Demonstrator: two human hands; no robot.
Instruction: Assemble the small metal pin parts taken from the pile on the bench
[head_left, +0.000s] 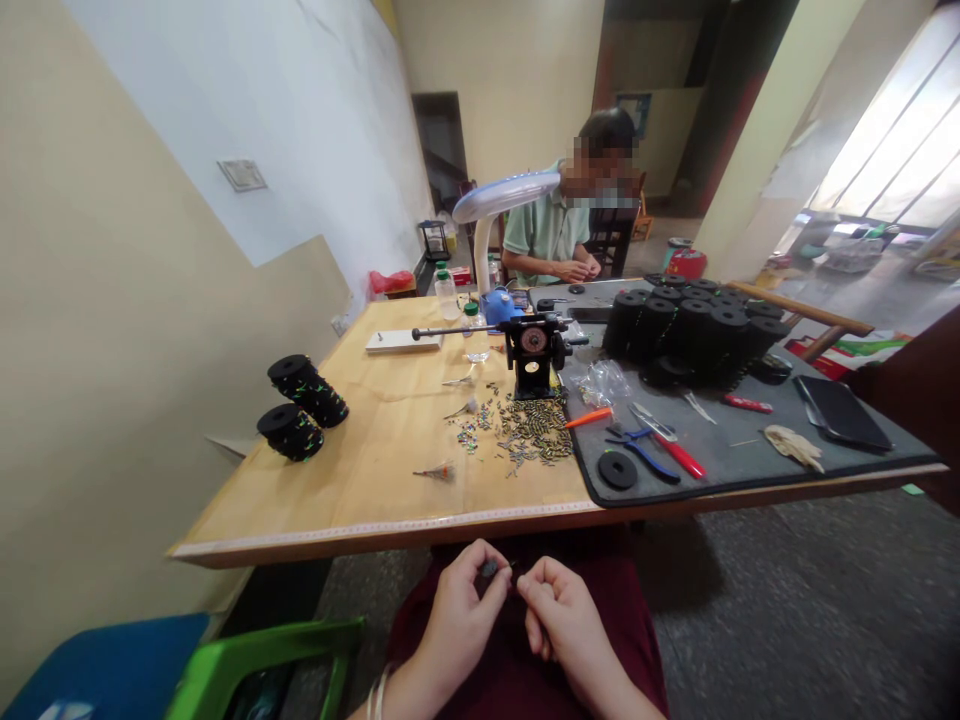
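Note:
Over my lap, just below the table's front edge, my left hand (471, 595) is closed in a pinch. Between its thumb and forefinger shows a small dark piece (490, 568), too small to name. Close on its right, my right hand (551, 608) is also pinched, with its fingertips near that piece; what they grip cannot be made out. On the table beyond lie small heaps of tiny yellow-and-black pieces (536, 430) and colourful bits (469, 436). A feathery tuft with an orange spot (444, 472) lies nearer the edge.
Black foam spools (307, 388) stand at left, and several more (679, 330) crowd the grey mat (720, 445). Blue-handled pliers (646, 455), red-handled scissors (679, 452) and a black spool (617, 469) lie there. A black winding device (532, 355) and lamp (506, 195) stand mid-table. Opposite sits another person (547, 235).

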